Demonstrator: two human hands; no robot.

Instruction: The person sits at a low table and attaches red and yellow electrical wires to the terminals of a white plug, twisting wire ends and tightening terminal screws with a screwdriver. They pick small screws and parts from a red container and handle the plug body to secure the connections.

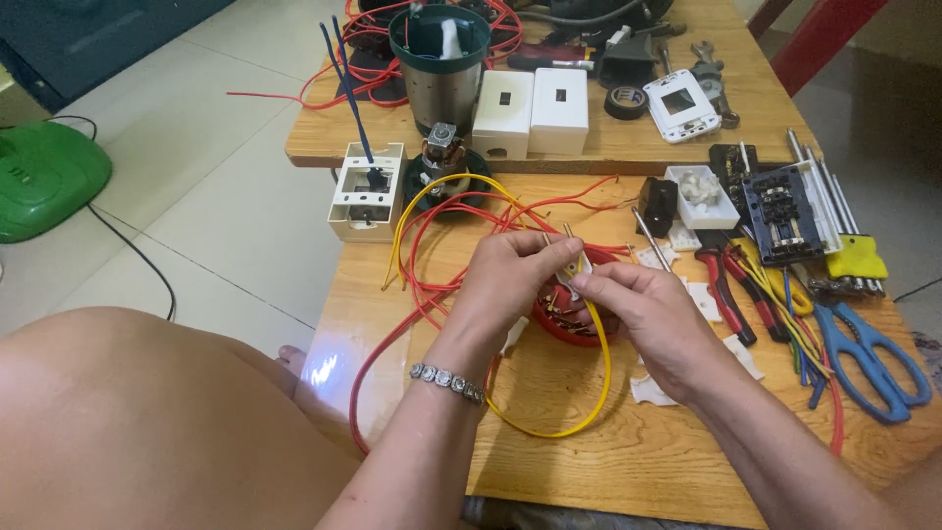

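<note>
clearly you were mid-way through the wiring: your left hand had its fingers curled and pinched on the bare tips of thin wires, and your right hand pinched the end of the yellow wire together with a small pale part, held just above the wooden table. the two hands met almost fingertip to fingertip over a small red dish that seemed to hold little metal bits. the yellow wire looped down toward you and back up, and loose red wires trailed off to the left. judging from this, the joint was not yet made. to the right lay red pliers, blue scissors and an open black switch block, all untouched, so plenty looked left to fit.
</note>
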